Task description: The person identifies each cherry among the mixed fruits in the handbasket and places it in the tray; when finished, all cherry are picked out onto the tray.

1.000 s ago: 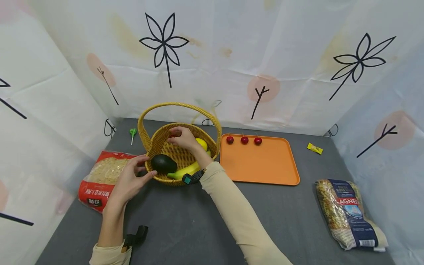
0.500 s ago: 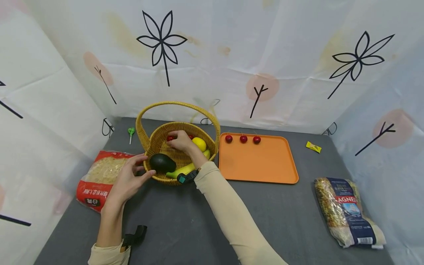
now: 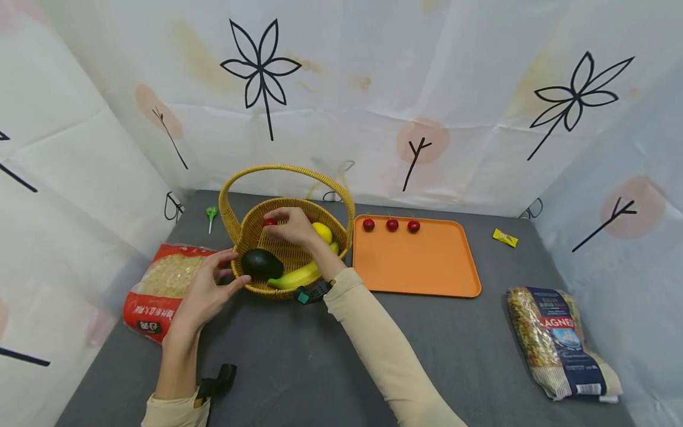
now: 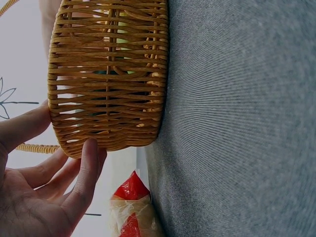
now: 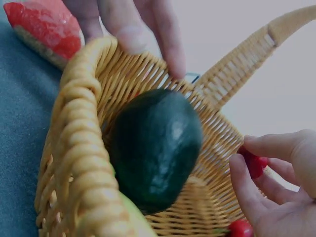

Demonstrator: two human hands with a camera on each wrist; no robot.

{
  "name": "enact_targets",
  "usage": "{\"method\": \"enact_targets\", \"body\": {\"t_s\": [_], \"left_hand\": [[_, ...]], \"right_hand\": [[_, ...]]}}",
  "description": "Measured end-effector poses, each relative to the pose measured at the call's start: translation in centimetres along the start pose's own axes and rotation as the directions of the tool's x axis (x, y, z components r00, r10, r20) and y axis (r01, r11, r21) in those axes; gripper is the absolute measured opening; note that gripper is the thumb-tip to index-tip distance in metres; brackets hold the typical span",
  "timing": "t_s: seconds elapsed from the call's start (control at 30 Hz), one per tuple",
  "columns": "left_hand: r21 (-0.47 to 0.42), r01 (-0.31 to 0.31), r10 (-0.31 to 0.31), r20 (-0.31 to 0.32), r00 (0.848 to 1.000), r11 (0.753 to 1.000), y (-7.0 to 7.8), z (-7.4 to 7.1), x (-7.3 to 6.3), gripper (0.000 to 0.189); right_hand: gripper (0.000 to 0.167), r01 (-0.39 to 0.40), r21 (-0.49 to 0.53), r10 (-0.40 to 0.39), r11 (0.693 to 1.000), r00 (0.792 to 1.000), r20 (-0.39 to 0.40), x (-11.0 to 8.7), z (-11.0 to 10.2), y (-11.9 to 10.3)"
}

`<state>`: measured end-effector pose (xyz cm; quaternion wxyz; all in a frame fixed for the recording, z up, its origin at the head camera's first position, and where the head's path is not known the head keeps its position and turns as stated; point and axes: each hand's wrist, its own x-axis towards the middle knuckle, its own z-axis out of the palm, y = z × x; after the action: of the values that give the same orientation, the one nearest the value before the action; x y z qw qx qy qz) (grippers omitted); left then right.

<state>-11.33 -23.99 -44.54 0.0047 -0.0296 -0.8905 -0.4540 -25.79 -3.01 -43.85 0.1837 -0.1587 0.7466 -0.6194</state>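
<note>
My right hand [image 3: 293, 228] is inside the yellow wicker basket [image 3: 344, 234], pinching a red cherry [image 5: 256, 165] between thumb and fingertips, near the far-left wall. Another cherry [image 5: 240, 228] shows below that hand in the right wrist view. Around the basket's left front rim, my left hand [image 3: 209, 287] holds on with thumb and fingers; the left wrist view shows its fingertips against the woven side [image 4: 108, 89]. A dark green avocado [image 3: 261, 264] lies in the basket close to the left hand. In front is a banana [image 3: 296, 277], with a yellow lemon [image 3: 322, 232] at the right.
An orange tray [image 3: 418, 261] with three cherries [image 3: 392, 225] along its back edge stands right of the basket. A red food bag [image 3: 165, 287] lies at left, a green lollipop [image 3: 211, 213] behind it. At right are a yellow wrapped candy [image 3: 504, 238] and a pasta bag [image 3: 560, 344].
My right hand has shifted slightly left within the basket, carrying the pinched cherry toward the far-left wall. The left hand keeps its place at the rim.
</note>
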Motion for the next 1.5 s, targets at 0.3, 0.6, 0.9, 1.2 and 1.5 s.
{"method": "enact_targets", "body": {"t_s": [0.3, 0.6, 0.9, 1.2, 1.5], "left_hand": [[-0.012, 0.009, -0.009, 0.001, 1.000, 1.000, 0.0, -0.1, -0.3, 0.066], [-0.008, 0.001, -0.001, 0.001, 1.000, 1.000, 0.1, -0.1, -0.3, 0.066], [0.014, -0.011, 0.011, -0.011, 1.000, 1.000, -0.1, 0.0, -0.2, 0.065], [0.011, -0.008, 0.008, -0.002, 1.000, 1.000, -0.2, 0.1, -0.1, 0.063], [0.013, 0.001, -0.001, 0.000, 1.000, 1.000, 0.0, 0.0, -0.2, 0.064]], "right_hand": [[0.040, 0.126, 0.015, -0.127, 0.992, 0.988, 0.085, -4.3, -2.1, -4.0], [0.034, 0.399, -0.056, -0.393, 0.915, 0.914, 0.101, -11.0, -5.6, -6.8], [0.031, 0.528, 0.040, -0.530, 0.848, 0.848, 0.031, -16.6, -11.5, -6.1], [0.036, 0.383, -0.073, -0.390, 0.921, 0.909, -0.147, -17.7, -16.3, -1.5], [0.042, 0.058, -0.111, -0.077, 0.992, 0.981, -0.180, -14.2, -17.0, 5.6]]}}
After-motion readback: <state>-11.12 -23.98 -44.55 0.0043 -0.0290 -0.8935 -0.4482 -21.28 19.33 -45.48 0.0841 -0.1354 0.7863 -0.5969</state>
